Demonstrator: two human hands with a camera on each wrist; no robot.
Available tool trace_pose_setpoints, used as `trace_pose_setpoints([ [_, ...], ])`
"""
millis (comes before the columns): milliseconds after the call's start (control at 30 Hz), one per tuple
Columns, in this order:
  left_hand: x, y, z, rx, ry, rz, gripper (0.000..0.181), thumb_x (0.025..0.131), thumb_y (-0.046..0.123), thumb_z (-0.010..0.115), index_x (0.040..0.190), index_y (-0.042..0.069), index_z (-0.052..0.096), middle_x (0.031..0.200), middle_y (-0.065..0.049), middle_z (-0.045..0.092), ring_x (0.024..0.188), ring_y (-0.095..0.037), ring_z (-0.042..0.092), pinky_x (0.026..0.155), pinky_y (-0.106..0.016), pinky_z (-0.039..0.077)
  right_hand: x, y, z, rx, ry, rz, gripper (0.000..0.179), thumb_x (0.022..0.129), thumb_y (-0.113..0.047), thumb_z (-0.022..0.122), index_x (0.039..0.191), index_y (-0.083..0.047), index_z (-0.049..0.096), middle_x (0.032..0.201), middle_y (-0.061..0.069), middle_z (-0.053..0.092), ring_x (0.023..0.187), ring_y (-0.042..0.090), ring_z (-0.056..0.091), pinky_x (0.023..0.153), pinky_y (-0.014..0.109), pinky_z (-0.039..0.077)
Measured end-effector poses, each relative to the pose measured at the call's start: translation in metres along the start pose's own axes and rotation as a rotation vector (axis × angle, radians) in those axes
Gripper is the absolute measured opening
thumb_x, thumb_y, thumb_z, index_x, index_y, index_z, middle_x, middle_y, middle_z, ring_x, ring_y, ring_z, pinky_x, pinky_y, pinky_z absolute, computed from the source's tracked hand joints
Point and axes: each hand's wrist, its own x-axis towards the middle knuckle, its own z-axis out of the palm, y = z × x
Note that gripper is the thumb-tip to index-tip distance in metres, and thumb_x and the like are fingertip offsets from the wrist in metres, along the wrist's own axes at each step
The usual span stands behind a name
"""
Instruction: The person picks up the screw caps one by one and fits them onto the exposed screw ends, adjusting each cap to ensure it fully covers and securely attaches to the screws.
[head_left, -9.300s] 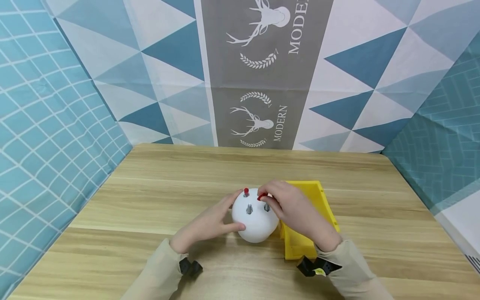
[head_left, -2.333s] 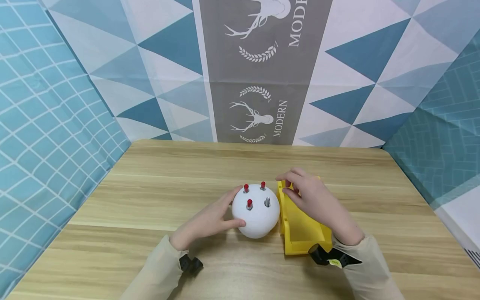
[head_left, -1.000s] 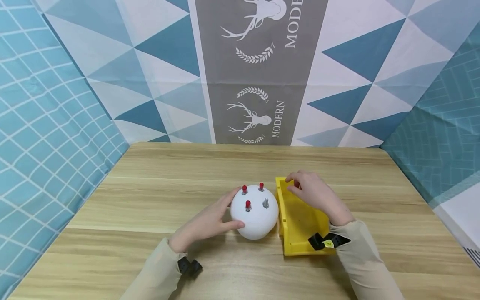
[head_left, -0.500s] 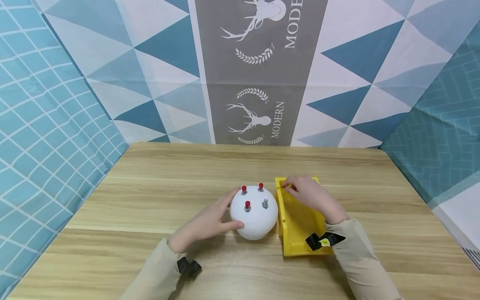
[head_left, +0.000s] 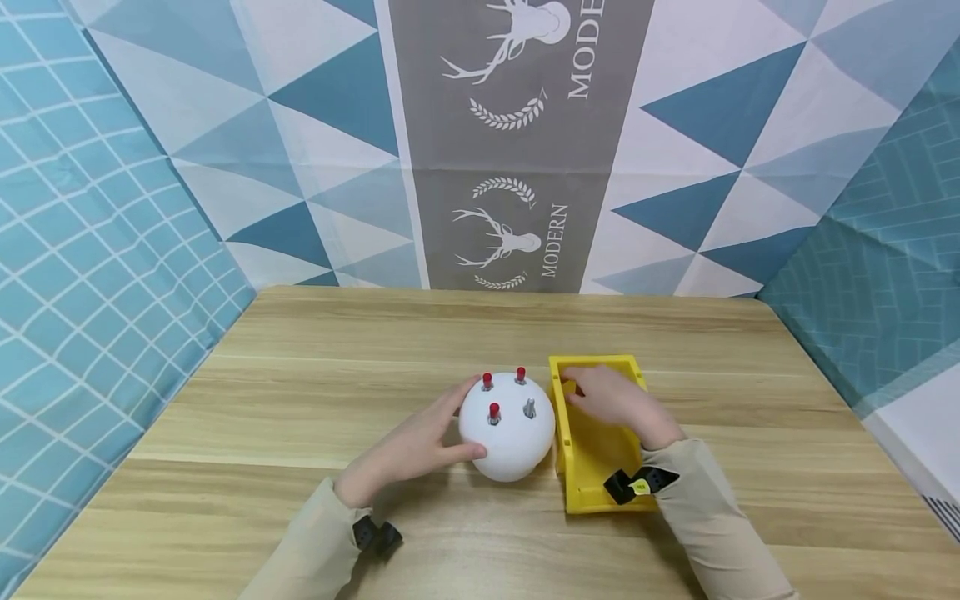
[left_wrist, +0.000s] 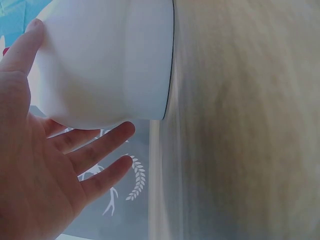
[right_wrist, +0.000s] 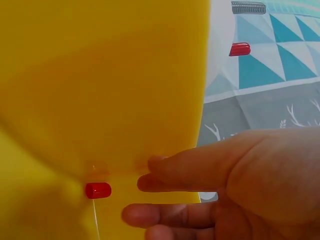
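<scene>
A white dome-like ball [head_left: 507, 450] with a flat base stands on the wooden table. Three threaded studs on top wear red caps [head_left: 494, 411]; one metal stud [head_left: 529, 408] is bare. My left hand [head_left: 414, 446] holds the ball's left side between thumb and fingers, its outer fingers off the surface in the left wrist view. My right hand [head_left: 611, 400] is down inside the yellow tray [head_left: 567, 467], fingers apart. A loose red cap [right_wrist: 98, 190] lies inside the tray in the right wrist view, a short way beyond the fingertips and untouched.
The yellow tray stands close against the ball's right side. Patterned cloth [head_left: 517, 150] hangs behind the table [head_left: 337, 350], with blue tiled cloth on the left. Each wrist wears a black camera [head_left: 378, 536].
A third stud has gained a red cap since the oldest frame. My right hand has left the ball and lowered into the tray. My left hand stays on the ball.
</scene>
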Motion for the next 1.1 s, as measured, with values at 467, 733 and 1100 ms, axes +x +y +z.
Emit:
trace_pose_setpoints([
  [467,-0.0002,-0.0014,0.0009,0.013,-0.001,-0.009,0.094,0.073,0.066,0.057,0.146,0.032,0.009,0.146,0.006,0.027,0.117,-0.014,0.047,0.095,-0.043,0.042,-0.0033,-0.0039,0.0034,-0.027,-0.094,0.042,0.042,0.093,-0.016,0.048,0.133,-0.001,0.043,0.128,0.020,0.051,0.119,0.035,0.047,0.099,0.050,0.036],
  [733,0.0003,-0.0012,0.0007,0.012,0.003,-0.003,0.094,0.074,0.066,0.057,0.146,0.029,0.010,0.146,0.006,0.028,0.117,-0.014,0.048,0.094,-0.043,0.043,-0.0038,-0.0052,0.0051,-0.006,-0.160,0.080,0.038,0.093,-0.018,0.049,0.129,-0.006,0.047,0.117,0.014,0.058,0.101,0.026,0.054,0.097,0.048,0.038],
  [1100,0.0004,-0.0003,0.0005,0.017,0.005,-0.003,0.093,0.073,0.066,0.057,0.145,0.033,0.009,0.146,0.007,0.028,0.117,-0.014,0.048,0.094,-0.042,0.043,-0.0015,-0.0052,0.0073,0.032,-0.186,0.128,0.047,0.093,-0.021,0.050,0.136,-0.006,0.037,0.108,0.010,0.058,0.087,0.022,0.051,0.088,0.041,0.043],
])
